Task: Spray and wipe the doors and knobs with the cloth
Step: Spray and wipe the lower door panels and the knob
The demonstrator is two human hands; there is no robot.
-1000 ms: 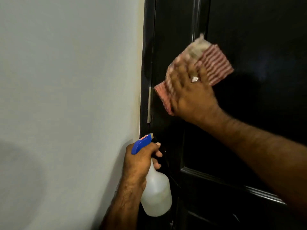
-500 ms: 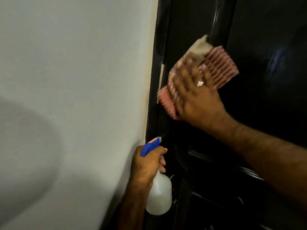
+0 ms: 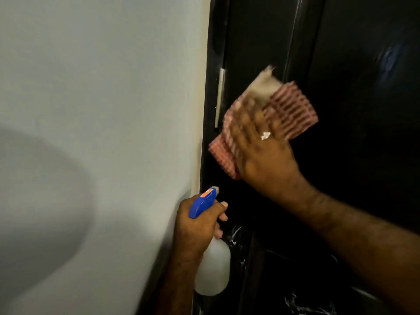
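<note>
the black door (image 3: 363, 155) is standing beside the pale wall (image 3: 91, 110). the right hand (image 3: 261, 153) is pressing the striped cloth (image 3: 288, 110) flat against it, fingers straight. the left hand (image 3: 195, 226) is gripping the spray bottle (image 3: 212, 273) upright, nozzle pointing up toward the door.

Glossy black door (image 3: 363, 178), woven checked cloth (image 3: 288, 108), translucent plastic spray bottle (image 3: 212, 271), matt wall (image 3: 102, 110), metal hinge (image 3: 220, 96)

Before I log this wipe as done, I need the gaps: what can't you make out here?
- Head view: no knob in frame; the door is cut off by the edges.
- Cloth blurred by motion, partly under the right hand.
- Spray bottle: trigger hidden by the left hand.
</note>
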